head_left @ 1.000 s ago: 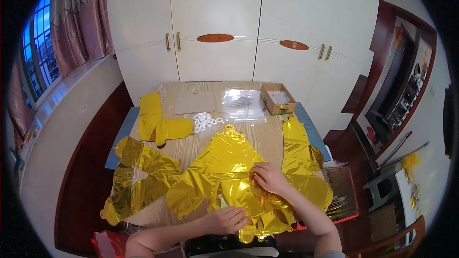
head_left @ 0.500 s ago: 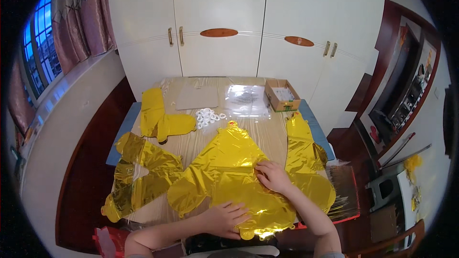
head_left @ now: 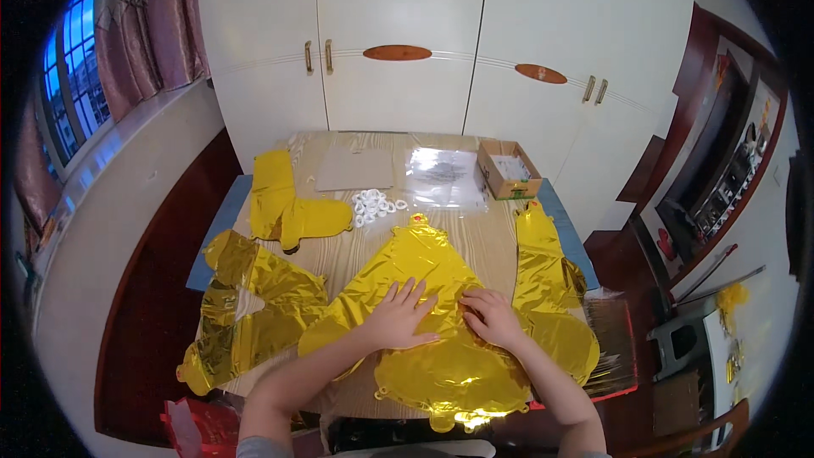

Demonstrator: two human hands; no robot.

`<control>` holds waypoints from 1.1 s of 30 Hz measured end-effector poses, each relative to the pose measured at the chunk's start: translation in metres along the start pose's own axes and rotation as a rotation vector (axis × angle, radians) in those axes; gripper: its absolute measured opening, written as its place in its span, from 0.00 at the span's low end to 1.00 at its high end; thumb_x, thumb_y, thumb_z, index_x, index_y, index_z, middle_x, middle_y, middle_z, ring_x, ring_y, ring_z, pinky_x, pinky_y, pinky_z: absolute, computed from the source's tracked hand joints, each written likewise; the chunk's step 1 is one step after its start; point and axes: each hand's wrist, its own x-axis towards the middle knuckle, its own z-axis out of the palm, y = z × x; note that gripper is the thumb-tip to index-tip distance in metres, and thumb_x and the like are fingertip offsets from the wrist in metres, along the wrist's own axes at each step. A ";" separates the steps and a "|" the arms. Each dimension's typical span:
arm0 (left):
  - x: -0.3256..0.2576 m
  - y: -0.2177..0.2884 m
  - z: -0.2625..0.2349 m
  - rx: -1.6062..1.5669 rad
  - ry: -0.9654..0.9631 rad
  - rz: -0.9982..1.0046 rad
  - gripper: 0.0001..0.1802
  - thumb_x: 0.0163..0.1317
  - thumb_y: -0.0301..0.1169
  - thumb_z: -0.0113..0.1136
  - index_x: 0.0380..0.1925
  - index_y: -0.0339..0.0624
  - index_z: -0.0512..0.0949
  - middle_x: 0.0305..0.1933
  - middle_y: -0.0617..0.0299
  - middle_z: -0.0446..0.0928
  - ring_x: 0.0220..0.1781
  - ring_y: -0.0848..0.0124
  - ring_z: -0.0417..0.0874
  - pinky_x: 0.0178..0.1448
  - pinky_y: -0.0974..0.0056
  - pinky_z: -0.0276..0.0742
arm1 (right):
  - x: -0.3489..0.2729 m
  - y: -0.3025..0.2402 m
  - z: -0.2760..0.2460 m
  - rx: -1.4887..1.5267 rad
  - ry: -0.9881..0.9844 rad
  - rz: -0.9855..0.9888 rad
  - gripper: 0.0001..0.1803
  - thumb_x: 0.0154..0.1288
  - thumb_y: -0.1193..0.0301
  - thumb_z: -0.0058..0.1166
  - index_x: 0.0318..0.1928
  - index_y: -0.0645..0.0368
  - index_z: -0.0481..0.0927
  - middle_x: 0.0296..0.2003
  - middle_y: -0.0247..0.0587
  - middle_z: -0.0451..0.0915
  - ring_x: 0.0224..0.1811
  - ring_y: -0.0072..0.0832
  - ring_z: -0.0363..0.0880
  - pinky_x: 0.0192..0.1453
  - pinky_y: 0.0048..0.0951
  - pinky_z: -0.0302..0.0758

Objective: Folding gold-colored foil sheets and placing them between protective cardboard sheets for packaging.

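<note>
A large flat gold foil balloon [head_left: 424, 259] lies uninflated in front of me, with a rounded lobe at its near end and a small tab at its far tip. My left hand [head_left: 400, 315] rests on its middle, fingers spread and palm down. Just to the right, my right hand [head_left: 492, 315] lies on the same foil with its fingers slightly bent and apart from the left hand. Neither hand visibly grips anything. Another gold foil balloon [head_left: 271, 314] lies to the left, and one more gold foil piece [head_left: 543, 259] to the right, partly beside the middle balloon.
Farther back on the table [head_left: 339, 248] are a yellow foil piece [head_left: 271, 191], a pile of white rings [head_left: 373, 206], a grey board [head_left: 356, 170], a clear plastic sheet [head_left: 441, 176] and a cardboard box [head_left: 509, 171]. Red bags [head_left: 199, 424] sit below left. A white cabinet [head_left: 398, 0] stands behind.
My left hand has moved forward from the near part of the balloon to its middle, close to the right hand. The right hand stays about where it was. The view has shifted slightly.
</note>
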 end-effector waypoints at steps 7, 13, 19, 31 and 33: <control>-0.002 -0.005 0.006 -0.014 -0.011 0.039 0.46 0.61 0.68 0.44 0.69 0.48 0.62 0.72 0.37 0.56 0.75 0.40 0.53 0.73 0.34 0.46 | 0.002 0.003 0.002 0.075 0.007 0.012 0.17 0.61 0.66 0.58 0.51 0.53 0.80 0.54 0.38 0.78 0.59 0.38 0.72 0.64 0.41 0.63; -0.002 0.005 0.012 -0.027 0.007 -0.025 0.44 0.62 0.67 0.44 0.68 0.47 0.63 0.72 0.38 0.57 0.75 0.40 0.53 0.73 0.33 0.45 | 0.003 0.004 0.000 0.088 -0.022 0.023 0.18 0.60 0.67 0.58 0.51 0.53 0.80 0.54 0.38 0.78 0.59 0.39 0.72 0.65 0.41 0.62; -0.002 0.005 0.013 -0.050 0.057 -0.036 0.43 0.62 0.67 0.44 0.67 0.47 0.66 0.71 0.39 0.59 0.75 0.40 0.54 0.73 0.33 0.45 | 0.004 0.008 0.001 0.107 -0.038 0.027 0.18 0.60 0.67 0.59 0.52 0.55 0.79 0.55 0.40 0.77 0.60 0.41 0.72 0.65 0.42 0.63; -0.002 0.006 0.010 -0.020 0.051 -0.043 0.42 0.63 0.65 0.44 0.67 0.46 0.65 0.72 0.39 0.58 0.75 0.42 0.54 0.73 0.32 0.45 | 0.028 0.014 -0.009 0.036 -0.073 0.122 0.22 0.57 0.64 0.62 0.51 0.58 0.77 0.50 0.49 0.77 0.55 0.47 0.73 0.60 0.43 0.69; -0.002 0.007 0.007 -0.017 0.036 -0.047 0.42 0.63 0.66 0.44 0.67 0.46 0.65 0.73 0.43 0.58 0.75 0.43 0.54 0.73 0.32 0.44 | 0.035 0.016 -0.010 -0.045 -0.116 0.130 0.23 0.56 0.62 0.64 0.50 0.58 0.77 0.48 0.48 0.77 0.53 0.46 0.73 0.58 0.43 0.70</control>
